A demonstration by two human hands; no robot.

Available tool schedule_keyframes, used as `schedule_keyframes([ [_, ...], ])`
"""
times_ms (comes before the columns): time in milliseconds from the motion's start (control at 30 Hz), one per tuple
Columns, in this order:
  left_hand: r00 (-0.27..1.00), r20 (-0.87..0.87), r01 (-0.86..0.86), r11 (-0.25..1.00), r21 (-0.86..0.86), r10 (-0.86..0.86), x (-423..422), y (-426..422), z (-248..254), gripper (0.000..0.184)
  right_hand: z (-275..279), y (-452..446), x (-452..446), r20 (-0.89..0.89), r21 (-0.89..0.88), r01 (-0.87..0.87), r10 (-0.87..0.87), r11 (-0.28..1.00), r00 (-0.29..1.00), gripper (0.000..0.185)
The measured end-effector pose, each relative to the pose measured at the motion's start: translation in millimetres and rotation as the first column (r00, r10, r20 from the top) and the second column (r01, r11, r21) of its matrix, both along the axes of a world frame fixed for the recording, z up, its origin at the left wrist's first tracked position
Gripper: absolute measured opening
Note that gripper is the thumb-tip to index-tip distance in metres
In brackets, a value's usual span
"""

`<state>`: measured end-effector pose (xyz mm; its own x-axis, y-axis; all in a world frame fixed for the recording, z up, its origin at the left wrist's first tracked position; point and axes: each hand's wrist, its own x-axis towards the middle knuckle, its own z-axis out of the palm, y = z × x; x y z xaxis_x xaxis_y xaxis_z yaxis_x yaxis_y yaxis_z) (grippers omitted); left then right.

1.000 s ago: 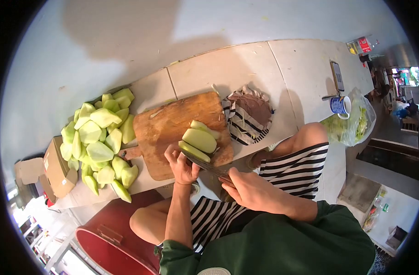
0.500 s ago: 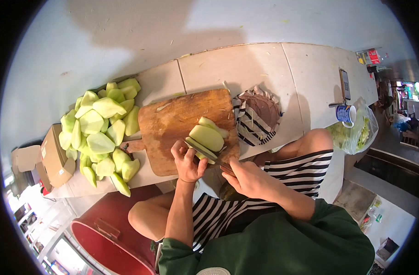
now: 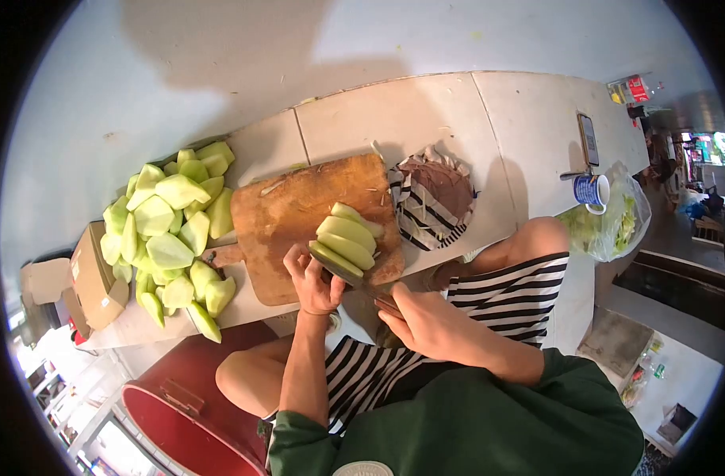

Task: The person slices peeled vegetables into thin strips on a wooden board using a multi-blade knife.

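My right hand (image 3: 418, 317) grips the handle of a kitchen knife (image 3: 336, 266). The blade lies along the near side of several pale green, peeled slices (image 3: 347, 238) on the wooden cutting board (image 3: 279, 214). My left hand (image 3: 316, 284) is closed, its fingers curled at the left end of the front slice, close to the blade tip. Part of its grip is hidden by the blade and the hand itself. To the left of the board is a heap of larger peeled pale green pieces (image 3: 172, 250).
A striped cloth bundle (image 3: 434, 198) touches the board's right side. Further right are a phone (image 3: 588, 139), a blue-and-white mug (image 3: 591, 192) and a plastic bag of greens (image 3: 616, 226). A cardboard box (image 3: 101, 274) stands left, and a red bin (image 3: 180, 389) below the counter edge.
The knife and both hands have moved slightly down and left relative to the slices. The front slice now stands apart from the piece behind it. The whole view has shifted a little.
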<state>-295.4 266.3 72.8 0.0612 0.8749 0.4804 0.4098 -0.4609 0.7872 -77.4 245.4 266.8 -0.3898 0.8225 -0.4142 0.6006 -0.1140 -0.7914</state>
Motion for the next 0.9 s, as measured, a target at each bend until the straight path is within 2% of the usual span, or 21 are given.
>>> schedule_keyframes([
  [67, 0.999, -0.042, 0.014, 1.000, 0.027, -0.013, -2, 2, -1, 0.052, 5, -8, 2, 0.031, 0.082, -0.066, 0.063, 0.994, 0.998, 0.030],
  [133, 0.997, -0.079, 0.016, 0.999, 0.037, -0.013, -3, 1, -1, 0.051, 6, -9, 1, 0.040, 0.083, -0.058, 0.055, 0.995, 0.998, 0.030],
  [200, 0.999, -0.042, 0.012, 1.000, 0.024, -0.011, -2, 0, -1, 0.051, 2, -9, 2, 0.027, 0.099, -0.063, 0.061, 0.993, 0.998, 0.030],
  [333, 1.000, 0.020, 0.008, 1.000, 0.000, -0.008, -2, -3, -6, 0.052, -4, -7, -2, 0.040, 0.089, -0.062, 0.059, 0.994, 0.997, 0.030],
  [467, 1.000, -0.004, -0.009, 0.999, -0.044, 0.009, -3, -5, -6, 0.054, -17, -2, -8, 0.050, 0.022, -0.041, 0.040, 0.999, 0.998, 0.030],
  [533, 0.999, -0.036, -0.010, 1.000, -0.008, 0.010, -3, -4, -8, 0.052, -19, 3, -8, 0.057, 0.015, -0.041, 0.040, 0.999, 0.998, 0.031],
  [767, 1.000, 0.008, -0.003, 1.000, -0.017, 0.003, -1, -3, 1, 0.046, -29, 4, -4, 0.006, 0.120, -0.031, 0.030, 0.992, 1.000, 0.030],
  [833, 0.999, 0.049, 0.018, 0.997, -0.080, -0.014, -1, -6, -3, 0.044, -41, 3, -6, -0.014, 0.133, -0.010, 0.012, 0.991, 1.000, 0.030],
  [900, 0.998, 0.056, 0.024, 0.997, -0.077, -0.020, 0, -6, -4, 0.044, -55, 4, -9, -0.033, 0.230, -0.006, 0.014, 0.973, 0.999, 0.029],
])
